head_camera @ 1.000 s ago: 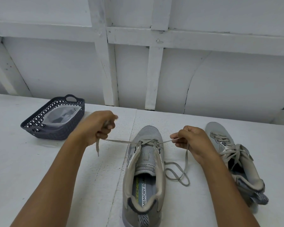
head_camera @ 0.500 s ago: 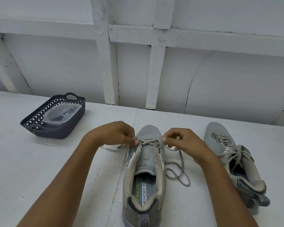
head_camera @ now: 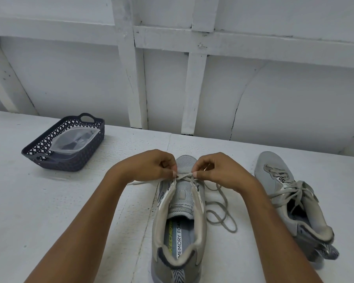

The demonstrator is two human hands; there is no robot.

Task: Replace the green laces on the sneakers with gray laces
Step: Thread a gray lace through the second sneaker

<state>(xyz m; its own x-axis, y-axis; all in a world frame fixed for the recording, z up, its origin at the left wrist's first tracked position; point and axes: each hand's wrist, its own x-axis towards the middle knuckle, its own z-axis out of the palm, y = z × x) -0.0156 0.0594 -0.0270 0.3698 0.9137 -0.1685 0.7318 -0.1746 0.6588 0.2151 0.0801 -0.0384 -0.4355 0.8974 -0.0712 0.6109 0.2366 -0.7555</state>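
A gray sneaker [head_camera: 180, 227] lies in front of me, toe pointing away, laced only at its lowest eyelets. My left hand [head_camera: 151, 166] pinches the gray lace [head_camera: 221, 213] at the left eyelet row near the toe. Opposite it, my right hand [head_camera: 219, 170] pinches the same lace at the right eyelet row. One loose end trails left under my left wrist; the other lies looped on the table to the shoe's right. A second gray sneaker [head_camera: 290, 201], fully laced in gray, lies on its side at the right.
A dark woven basket [head_camera: 70, 160] holding a clear plastic bag [head_camera: 74, 139] stands at the back left of the white table [head_camera: 39, 211]. A white panelled wall runs close behind the table.
Both hands came together from wide apart, where they held the lace ends taut, and now pinch the lace close to the toe eyelets. The lace ends have gone slack.
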